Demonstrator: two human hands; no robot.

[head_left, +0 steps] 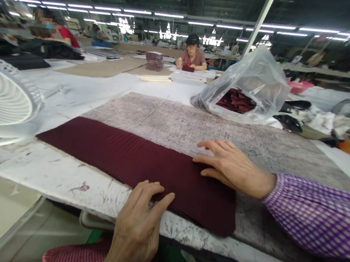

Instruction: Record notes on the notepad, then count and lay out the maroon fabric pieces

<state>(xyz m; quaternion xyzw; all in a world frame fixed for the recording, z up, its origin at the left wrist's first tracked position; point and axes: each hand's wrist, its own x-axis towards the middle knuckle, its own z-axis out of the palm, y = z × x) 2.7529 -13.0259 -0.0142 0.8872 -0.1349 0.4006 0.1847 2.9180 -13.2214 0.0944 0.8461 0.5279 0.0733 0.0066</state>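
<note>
A long strip of dark maroon ribbed fabric (121,154) lies flat on a worn, marked board (176,122) in front of me. My left hand (140,220) rests on the strip's near edge, fingers stretched out and flat on the cloth. My right hand (230,165) lies palm down on the strip's far right edge, fingers extended and slightly apart, in a purple checked sleeve. Neither hand grips anything.
A white fan (1,101) stands at the left. A clear plastic bag (247,89) holding more maroon pieces sits beyond the board at the right, beside piled dark and white cloth (317,118). Two other people (192,54) work at far tables, near a stack of pieces (154,60).
</note>
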